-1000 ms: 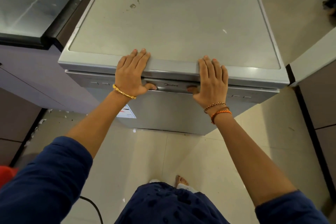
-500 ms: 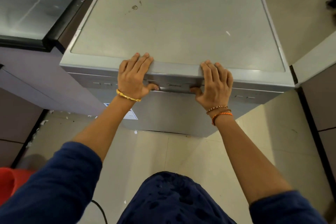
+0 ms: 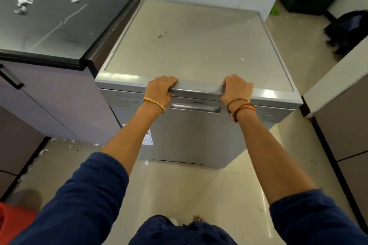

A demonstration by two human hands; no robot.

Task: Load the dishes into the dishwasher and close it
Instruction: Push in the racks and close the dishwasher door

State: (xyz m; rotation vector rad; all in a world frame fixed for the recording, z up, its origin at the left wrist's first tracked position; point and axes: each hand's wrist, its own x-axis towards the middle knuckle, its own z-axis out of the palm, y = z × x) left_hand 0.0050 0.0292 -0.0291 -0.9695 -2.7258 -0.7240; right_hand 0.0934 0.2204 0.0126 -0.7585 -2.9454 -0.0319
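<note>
A silver freestanding dishwasher [image 3: 199, 49] stands in front of me with its door [image 3: 191, 137] shut against the body. The recessed door handle [image 3: 196, 108] lies between my wrists and is untouched. My left hand [image 3: 160, 89] grips the front lip of the dishwasher's top, knuckles up, fingers curled on top and thumb tucked under the edge. My right hand [image 3: 236, 89] grips the same lip further right, fingers curled over it. No dishes are in view.
A dark countertop [image 3: 49, 22] with white paper scraps adjoins the dishwasher on the left, above a pale cabinet [image 3: 59, 101]. Brown cabinets [image 3: 342, 125] stand on the right. A dark bag [image 3: 348, 32] lies on the floor at the far right, something red [image 3: 12, 223] at bottom left.
Both hands lay flat on the top with thumbs at the handle; now their fingers are curled on the front lip and the thumbs are off the handle. My view has pulled back.
</note>
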